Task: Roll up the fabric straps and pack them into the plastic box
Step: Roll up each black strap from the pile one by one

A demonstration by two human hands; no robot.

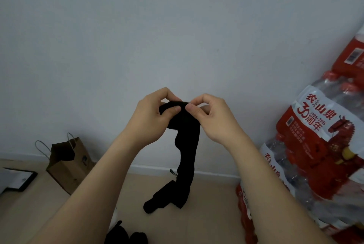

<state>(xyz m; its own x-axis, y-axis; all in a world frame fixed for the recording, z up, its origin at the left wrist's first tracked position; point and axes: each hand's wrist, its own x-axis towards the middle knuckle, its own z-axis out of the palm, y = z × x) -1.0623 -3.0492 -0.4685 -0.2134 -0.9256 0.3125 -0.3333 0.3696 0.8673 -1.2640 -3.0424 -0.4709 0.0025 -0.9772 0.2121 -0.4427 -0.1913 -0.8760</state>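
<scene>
At the centre of the frame two bare hands are raised in front of a pale grey wall (137, 27), both pinching the top end of a long black fabric strap (187, 157); the left hand (151, 117) grips the strap's upper edge from the left, thumb pressed flat on the front of the cloth and fingers curled over behind it; the right hand (212, 117) grips the same edge from the right, thumb tip on the front and just beside the left thumb, index finger bent over the top. The top of the strap between the thumbs looks folded or rolled over into a thick band; whether it is a full roll cannot be told. Below the hands the strap hangs down in a loose, wavy length, and its lower end bends to the lower left over the light beige floor (206, 214); whether that end touches the floor is unclear.

At the bottom edge, left of centre, lie more dark black fabric pieces (126, 234), partly cut off; the left forearm crosses above them. In the lower left a brown paper carrier bag with cord handles (69, 165) stands against the wall; further left a flat black-framed sheet (17, 179) lies on the floor. Along the right edge stand stacked shrink-wrapped packs of water bottles with red and white printed labels (319, 145).
</scene>
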